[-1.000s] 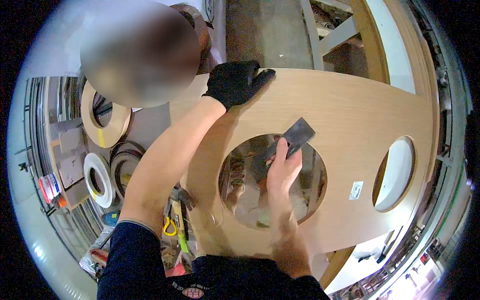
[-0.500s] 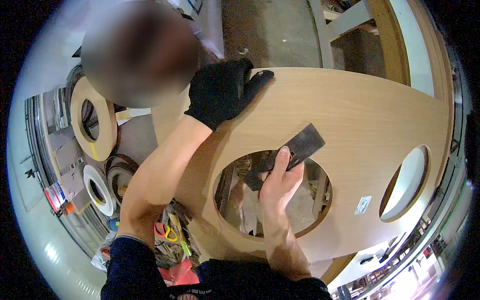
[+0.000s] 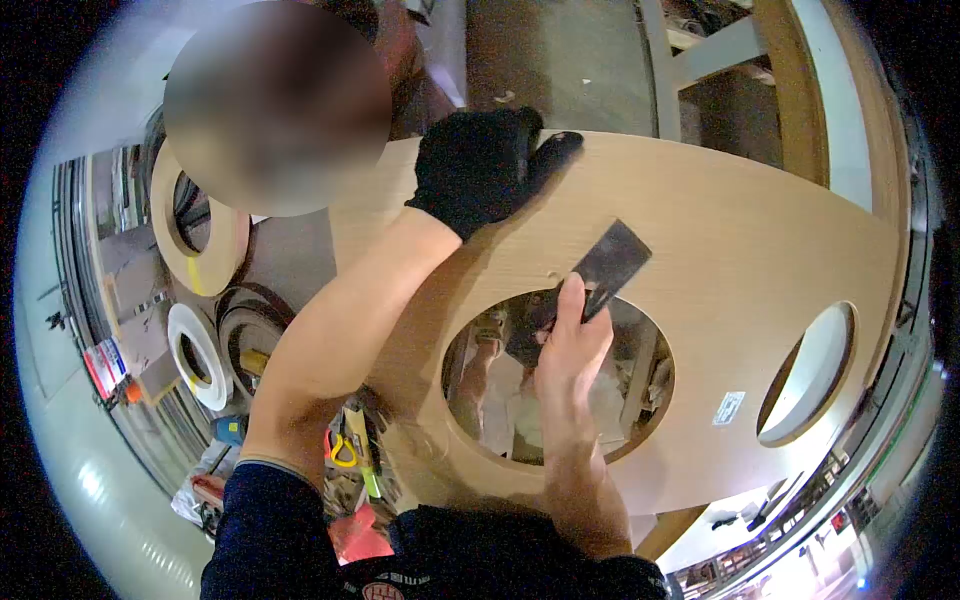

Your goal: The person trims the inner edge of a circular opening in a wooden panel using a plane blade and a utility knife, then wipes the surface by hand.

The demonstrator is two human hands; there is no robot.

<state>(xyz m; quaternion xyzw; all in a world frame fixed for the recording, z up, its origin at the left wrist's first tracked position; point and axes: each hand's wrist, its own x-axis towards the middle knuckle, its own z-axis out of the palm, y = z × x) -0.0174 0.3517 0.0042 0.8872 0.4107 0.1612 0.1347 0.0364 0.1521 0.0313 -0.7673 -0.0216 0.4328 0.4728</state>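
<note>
A large light wood-grain panel point(image 3: 740, 260) with two round cutouts lies in front of me. My left hand point(image 3: 478, 170), in a black glove, is closed over its far edge, thumb stretched along the top face. Bare and closed, my right hand point(image 3: 575, 345) grips a dark, flat, rectangular hand tool point(image 3: 615, 265), whose exact kind I cannot make out. This tool is tilted over the upper rim of the larger cutout, its long end pointing up and right. My palm and fingers hide part of it. A small white label point(image 3: 728, 408) sits between the cutouts.
Left of the panel are a wide tan roll of banding point(image 3: 228, 262), a white roll point(image 3: 180, 345) and a dark roll point(image 3: 240, 330). Yellow-handled scissors point(image 3: 342, 450) and a red item point(image 3: 360, 535) lie near my left elbow. Wooden framing point(image 3: 800, 90) stands at the back right.
My right hand has turned the tool slightly and shifted a little right, with the tool's lower end now lower in the cutout. My left hand stays at the panel's far edge. The view has shifted slightly.
</note>
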